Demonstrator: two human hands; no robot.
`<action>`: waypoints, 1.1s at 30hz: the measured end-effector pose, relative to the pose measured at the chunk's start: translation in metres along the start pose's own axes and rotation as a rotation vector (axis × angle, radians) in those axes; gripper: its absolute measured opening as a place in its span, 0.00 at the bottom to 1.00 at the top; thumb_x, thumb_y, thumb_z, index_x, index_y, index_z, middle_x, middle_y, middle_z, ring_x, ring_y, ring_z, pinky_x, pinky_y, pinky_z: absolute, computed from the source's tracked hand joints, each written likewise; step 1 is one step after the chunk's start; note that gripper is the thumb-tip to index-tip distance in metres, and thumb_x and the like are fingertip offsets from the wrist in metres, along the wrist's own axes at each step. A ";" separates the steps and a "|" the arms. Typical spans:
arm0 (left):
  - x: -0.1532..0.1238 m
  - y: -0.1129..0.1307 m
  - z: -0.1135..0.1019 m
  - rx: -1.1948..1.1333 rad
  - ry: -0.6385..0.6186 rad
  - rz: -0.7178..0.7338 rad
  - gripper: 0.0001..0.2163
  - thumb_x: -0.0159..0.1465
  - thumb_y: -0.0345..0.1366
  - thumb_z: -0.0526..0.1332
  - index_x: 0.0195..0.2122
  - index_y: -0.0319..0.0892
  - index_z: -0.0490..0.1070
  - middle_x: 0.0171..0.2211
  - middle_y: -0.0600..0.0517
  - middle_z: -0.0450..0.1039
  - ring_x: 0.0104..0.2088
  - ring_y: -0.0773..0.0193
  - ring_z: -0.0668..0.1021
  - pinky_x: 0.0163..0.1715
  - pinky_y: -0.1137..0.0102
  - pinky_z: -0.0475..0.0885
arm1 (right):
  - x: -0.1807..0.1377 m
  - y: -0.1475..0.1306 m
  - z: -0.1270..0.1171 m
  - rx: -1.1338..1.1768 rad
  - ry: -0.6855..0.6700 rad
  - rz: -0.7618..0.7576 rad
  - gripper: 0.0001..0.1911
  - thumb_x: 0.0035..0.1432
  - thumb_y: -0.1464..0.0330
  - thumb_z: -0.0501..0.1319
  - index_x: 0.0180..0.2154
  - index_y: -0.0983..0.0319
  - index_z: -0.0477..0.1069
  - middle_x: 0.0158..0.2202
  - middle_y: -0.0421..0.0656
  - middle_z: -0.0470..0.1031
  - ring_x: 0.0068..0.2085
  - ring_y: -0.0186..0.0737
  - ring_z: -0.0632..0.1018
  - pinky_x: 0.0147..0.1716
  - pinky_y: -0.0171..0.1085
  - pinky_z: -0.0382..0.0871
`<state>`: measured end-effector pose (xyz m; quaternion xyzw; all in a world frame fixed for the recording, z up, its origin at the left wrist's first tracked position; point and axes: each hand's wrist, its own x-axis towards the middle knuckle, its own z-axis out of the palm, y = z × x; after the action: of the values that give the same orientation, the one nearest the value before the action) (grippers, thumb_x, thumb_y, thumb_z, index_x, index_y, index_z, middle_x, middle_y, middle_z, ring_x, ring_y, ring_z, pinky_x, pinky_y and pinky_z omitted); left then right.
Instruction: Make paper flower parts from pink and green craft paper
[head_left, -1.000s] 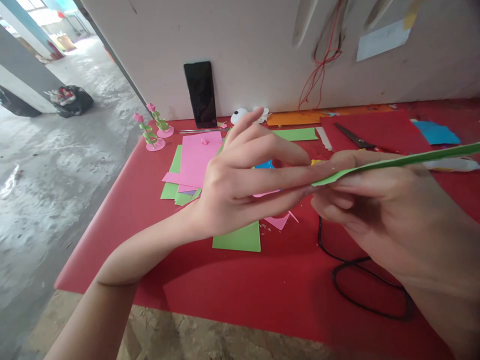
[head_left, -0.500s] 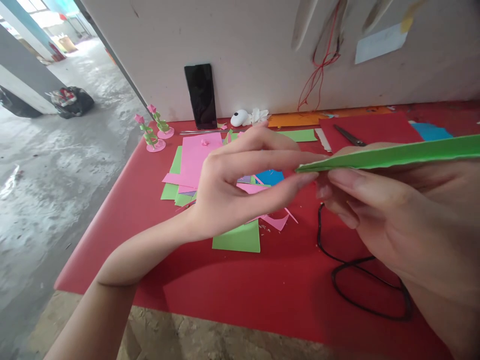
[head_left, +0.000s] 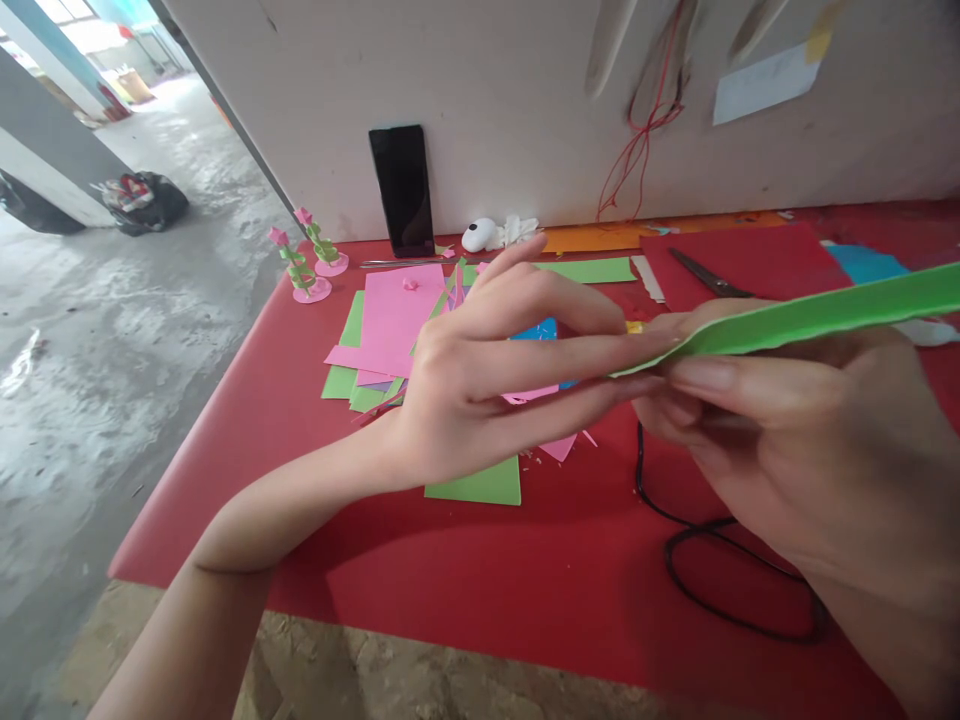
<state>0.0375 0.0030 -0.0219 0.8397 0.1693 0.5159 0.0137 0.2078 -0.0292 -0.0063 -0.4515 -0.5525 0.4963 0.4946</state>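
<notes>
A long green paper strip (head_left: pixel 810 318) runs from the middle of the view out past the right edge, held above the red table (head_left: pixel 420 590). My left hand (head_left: pixel 487 375) reaches in from the lower left and pinches the strip's near tip between thumb and fingers. My right hand (head_left: pixel 795 440) holds the strip further along, thumb on top and fingers curled beneath it. Under my hands lie pink sheets (head_left: pixel 394 315), green sheets (head_left: pixel 480 485) and a blue scrap (head_left: pixel 536 330).
Two small paper flowers on pink bases (head_left: pixel 307 262) stand at the table's far left. A black phone (head_left: pixel 403 190) leans on the wall beside a white object (head_left: pixel 480 235). Scissors (head_left: pixel 709 273) lie on red paper. A black cable (head_left: pixel 720 560) loops at the right.
The strip's tip dipped slightly and my left fingers slid further right along it. My right thumb came over the top of the strip.
</notes>
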 end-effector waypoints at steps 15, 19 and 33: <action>0.003 -0.008 -0.003 0.012 0.044 0.081 0.03 0.63 0.32 0.61 0.37 0.45 0.73 0.32 0.58 0.76 0.33 0.73 0.80 0.59 0.66 0.72 | -0.001 -0.001 -0.002 0.078 -0.131 -0.051 0.10 0.50 0.67 0.67 0.30 0.41 0.79 0.16 0.33 0.65 0.18 0.25 0.63 0.16 0.28 0.60; 0.002 -0.012 -0.003 -0.001 0.066 0.152 0.04 0.63 0.32 0.62 0.38 0.42 0.73 0.32 0.57 0.76 0.34 0.73 0.80 0.59 0.66 0.73 | -0.001 0.001 -0.001 0.086 -0.132 -0.056 0.08 0.50 0.65 0.68 0.30 0.41 0.79 0.17 0.32 0.66 0.18 0.25 0.63 0.14 0.27 0.59; -0.004 0.003 0.000 0.021 -0.043 -0.094 0.11 0.67 0.44 0.55 0.47 0.52 0.72 0.33 0.55 0.75 0.46 0.66 0.79 0.59 0.63 0.72 | -0.005 0.003 -0.002 -0.072 -0.005 -0.083 0.05 0.50 0.59 0.67 0.26 0.52 0.78 0.17 0.36 0.69 0.18 0.28 0.64 0.11 0.29 0.55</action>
<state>0.0366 -0.0007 -0.0251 0.8419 0.2134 0.4946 0.0326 0.2099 -0.0334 -0.0092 -0.4444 -0.5897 0.4563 0.4966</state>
